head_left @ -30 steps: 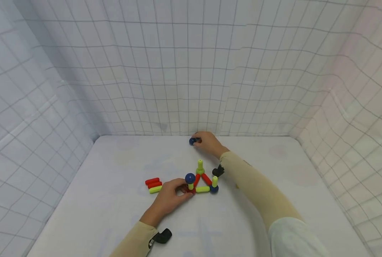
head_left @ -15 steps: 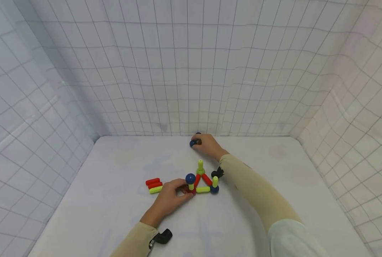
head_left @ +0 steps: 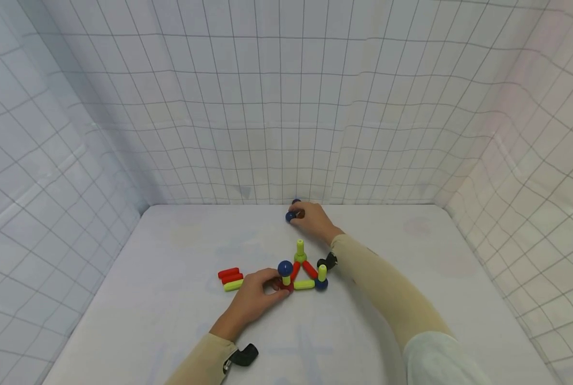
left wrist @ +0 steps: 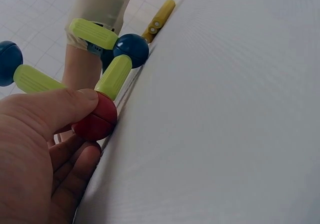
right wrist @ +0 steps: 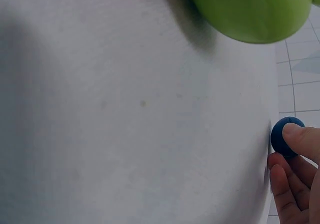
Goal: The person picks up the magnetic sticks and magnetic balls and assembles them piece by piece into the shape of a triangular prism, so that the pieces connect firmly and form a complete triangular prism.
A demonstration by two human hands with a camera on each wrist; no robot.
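My left hand (head_left: 253, 295) pinches a red ball (left wrist: 102, 116) at the near-left corner of a flat triangle of rods. A yellow-green rod (head_left: 286, 280) stands on that ball, topped by a blue ball (head_left: 285, 268). Red rods (head_left: 310, 269) and a yellow-green rod (head_left: 304, 285) form the triangle's sides. Upright rods also rise from its green ball (head_left: 300, 258) and its right-hand blue ball (head_left: 321, 283). At the table's back, my right hand (head_left: 315, 220) pinches a loose blue ball (right wrist: 281, 139) between thumb and fingers.
Another dark blue ball (head_left: 296, 201) shows just behind the right fingers. Two red rods (head_left: 229, 272) and a yellow-green rod (head_left: 233, 285) lie left of the triangle. Yellow pieces (left wrist: 162, 19) appear in the left wrist view. Gridded cloth walls (head_left: 286, 133) border the white table.
My right hand has shifted slightly toward me with the blue ball, and the ball behind it has come into view. The left hand keeps its grip in place.
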